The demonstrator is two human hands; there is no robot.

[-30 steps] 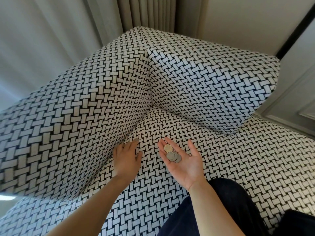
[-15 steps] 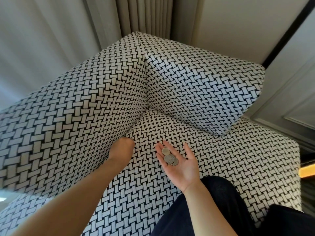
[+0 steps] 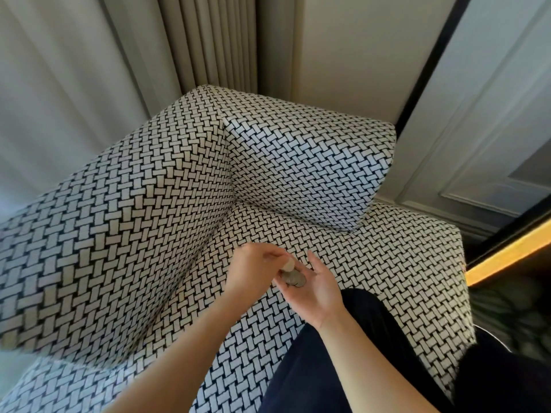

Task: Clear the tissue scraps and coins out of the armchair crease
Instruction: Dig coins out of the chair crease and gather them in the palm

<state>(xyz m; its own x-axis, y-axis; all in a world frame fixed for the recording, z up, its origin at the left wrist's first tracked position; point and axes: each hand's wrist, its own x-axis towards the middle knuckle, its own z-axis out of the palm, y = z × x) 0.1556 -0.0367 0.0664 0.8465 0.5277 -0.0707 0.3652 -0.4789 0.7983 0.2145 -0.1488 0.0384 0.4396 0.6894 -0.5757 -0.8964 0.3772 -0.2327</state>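
My right hand (image 3: 316, 289) lies palm up over the armchair seat (image 3: 372, 263), cupping a small pile of silver coins (image 3: 293, 278). My left hand (image 3: 253, 268) hovers right over that palm, its fingertips pinched on one pale coin (image 3: 288, 265) that touches the pile. The crease (image 3: 208, 248) between the seat and the left cushion runs just left of my hands. No tissue scraps show anywhere.
The armchair's black-and-white woven backrest cushions (image 3: 304, 171) meet in a corner behind my hands. Grey curtains (image 3: 125, 61) hang behind the chair. A panelled wall (image 3: 492, 138) and a lit wooden edge (image 3: 507, 254) are at the right. My dark-trousered knee (image 3: 343, 368) rests on the seat.
My left hand came out of the crease beside the left cushion and moved right over my right palm, now holding a coin. My head has tilted up, showing more of the room.
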